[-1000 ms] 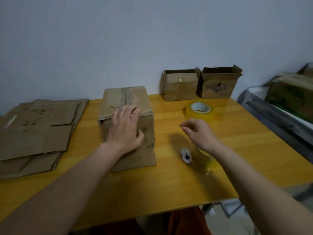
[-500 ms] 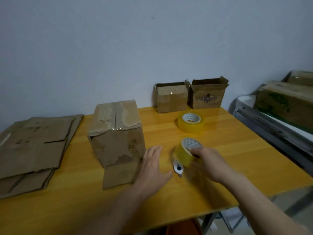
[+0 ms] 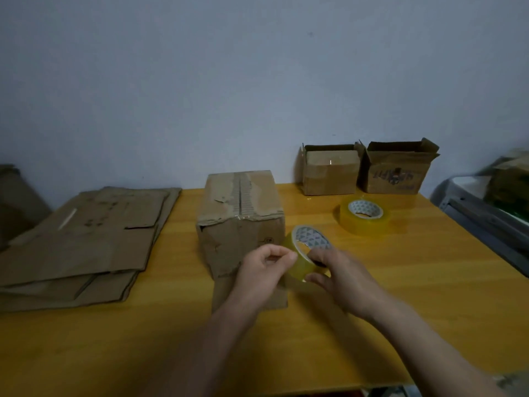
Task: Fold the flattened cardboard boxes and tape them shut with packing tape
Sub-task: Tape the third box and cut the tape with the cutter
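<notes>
Head view: the right hand (image 3: 340,275) grips a roll of packing tape (image 3: 305,250), fingers curled over its rim and into the core, holding it tilted above the tabletop (image 3: 429,282) so the outer band faces the other hand. The left hand (image 3: 262,270) pinches thumb and forefinger at the near edge of the roll, apparently feeling for or lifting the loose tape end; whether any tape is actually caught between them cannot be told.

Just beyond the left hand stands the folded box (image 3: 240,219), sitting on one side with a front flap (image 3: 246,290) lying flat on the tabletop beneath the wrist. It is likely kept close so that a strip can go straight onto the seam.

Farther out from the right hand lies a second tape roll (image 3: 365,217), flat and untouched, probably a spare. Beyond it, two finished boxes (image 3: 369,170) stand by the wall. Well off to the left hand's outer side lies the stack of flattened boxes (image 3: 86,242), waiting to be folded.
</notes>
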Available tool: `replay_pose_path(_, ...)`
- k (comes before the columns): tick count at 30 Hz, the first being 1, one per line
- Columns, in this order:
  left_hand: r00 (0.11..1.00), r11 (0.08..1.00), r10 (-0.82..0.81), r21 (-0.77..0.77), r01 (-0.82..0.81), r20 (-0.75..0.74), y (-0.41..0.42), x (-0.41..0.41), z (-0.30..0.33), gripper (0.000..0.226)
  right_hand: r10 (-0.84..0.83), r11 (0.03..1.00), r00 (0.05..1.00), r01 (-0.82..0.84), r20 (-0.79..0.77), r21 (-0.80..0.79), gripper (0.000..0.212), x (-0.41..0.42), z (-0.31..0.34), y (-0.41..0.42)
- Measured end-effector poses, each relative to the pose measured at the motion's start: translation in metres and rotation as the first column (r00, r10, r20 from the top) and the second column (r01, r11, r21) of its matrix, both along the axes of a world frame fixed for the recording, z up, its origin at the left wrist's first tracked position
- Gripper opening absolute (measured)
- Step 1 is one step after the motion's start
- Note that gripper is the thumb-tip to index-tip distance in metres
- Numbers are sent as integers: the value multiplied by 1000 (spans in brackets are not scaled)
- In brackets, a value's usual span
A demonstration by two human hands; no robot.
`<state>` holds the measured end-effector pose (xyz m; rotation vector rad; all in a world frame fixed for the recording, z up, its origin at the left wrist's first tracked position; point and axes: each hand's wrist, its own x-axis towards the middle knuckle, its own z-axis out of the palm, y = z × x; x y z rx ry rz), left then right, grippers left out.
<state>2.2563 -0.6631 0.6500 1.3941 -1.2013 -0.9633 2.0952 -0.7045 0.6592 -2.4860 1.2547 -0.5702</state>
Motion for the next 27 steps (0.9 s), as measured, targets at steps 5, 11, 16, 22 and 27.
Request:
replay_pose_path(5,998,995,64,-82,-62,20,5,17,4,2,78,996,997,-80,25,51,21,11,3,-1)
replay_pose_path(11,978,951,204,-244,-190,33,9,19,3,12,-12,998,1000,10,-21,-62,47,10,-1,6)
replay_pose_path(16,900,961,211,-88,-263,-382,10,10,11,12,-209,973,686,216,697,79,59,14,0,13)
replay_pose_path(22,856,933,318,-24,-359,-407,17,10,28,9,-280,935,428,-82,859,345,45,43,-5,23)
replay_pose_path(27,778,810,524,-79,-581,-347,27,58,48,4,-293,955,508,111,810,276,58,25,-1,8)
